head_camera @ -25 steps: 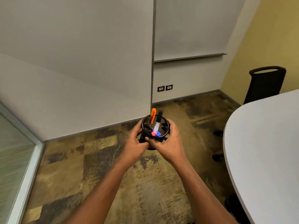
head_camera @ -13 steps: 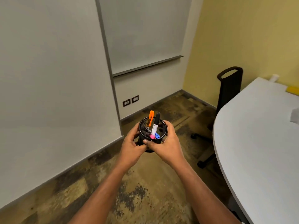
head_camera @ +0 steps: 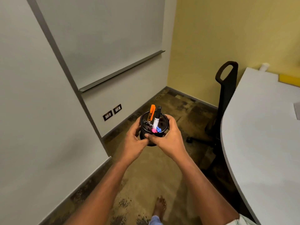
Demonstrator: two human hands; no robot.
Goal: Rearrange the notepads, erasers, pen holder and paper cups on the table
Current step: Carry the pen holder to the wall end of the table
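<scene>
The person is standing off the table (head_camera: pixel 259 151) and carrying the holder (head_camera: pixel 163 127) in mid-air over the carpet (head_camera: pixel 146 176), near the middle of the view. The left hand (head_camera: pixel 135 142) is cupping its wall from nine o'clock and the right hand (head_camera: pixel 168 138) from three o'clock, fingers curling round the mesh, thumbs meeting at six o'clock. The holder is sitting upright, an orange pen (head_camera: pixel 152 112) and a marker (head_camera: pixel 157 116) leaning toward twelve o'clock above the rim.

The table is lying at three o'clock of the holder, well apart from it, with a chair (head_camera: pixel 226 101) standing between them. A cup (head_camera: pixel 264 67) and a yellow pad (head_camera: pixel 290 80) are sitting at the table's far end, around two o'clock.

Judging from this, the person is bringing the holder to the table. Doing that well is calling for holding the rim level so the tall pens are not tipping out, swinging clear of the chair back, and lowering the base flat onto bare tabletop before loosening the fingers
</scene>
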